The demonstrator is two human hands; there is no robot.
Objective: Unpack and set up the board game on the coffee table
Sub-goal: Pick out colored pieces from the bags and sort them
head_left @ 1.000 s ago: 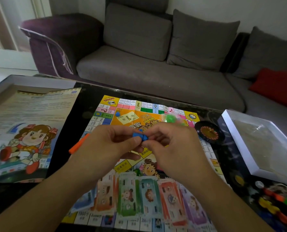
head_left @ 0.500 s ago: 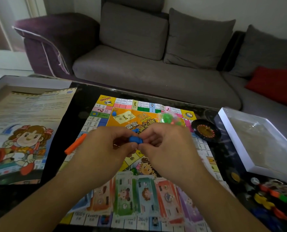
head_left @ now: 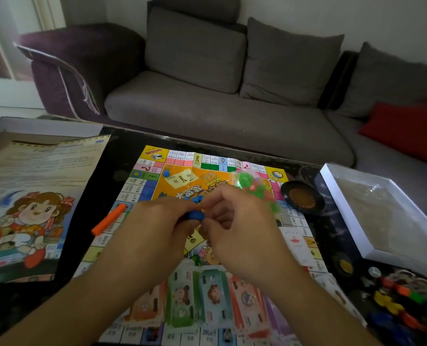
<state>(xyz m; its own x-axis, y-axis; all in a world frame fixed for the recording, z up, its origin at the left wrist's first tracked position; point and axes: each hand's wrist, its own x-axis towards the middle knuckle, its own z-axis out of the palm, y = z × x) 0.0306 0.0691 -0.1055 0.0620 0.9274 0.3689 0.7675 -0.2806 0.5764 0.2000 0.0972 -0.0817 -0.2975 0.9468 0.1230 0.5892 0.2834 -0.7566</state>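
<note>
The colourful game board [head_left: 182, 181] lies unfolded on the dark coffee table [head_left: 122, 146]. Above its middle, my left hand [head_left: 155, 231] and my right hand [head_left: 237, 226] meet and both pinch a small blue plastic piece [head_left: 195, 216]. Loose blue pieces [head_left: 166, 173] lie on the board behind my hands. A clear bag of green and red pieces [head_left: 252, 183] sits at the board's far right. Stacks of paper play money [head_left: 207, 295] are spread along the board's near edge. An orange stick [head_left: 109, 219] lies on the board's left edge.
The box lid with a cartoon girl [head_left: 32, 208] lies at the left. A black roulette wheel [head_left: 303, 198] and the white box tray [head_left: 382, 213] are at the right. Coloured tokens [head_left: 407, 303] lie at the near right. A grey sofa [head_left: 219, 116] stands behind the table.
Both hands have stayed together on the blue piece, shifting slightly toward me and left over the board. The view tilted a little.
</note>
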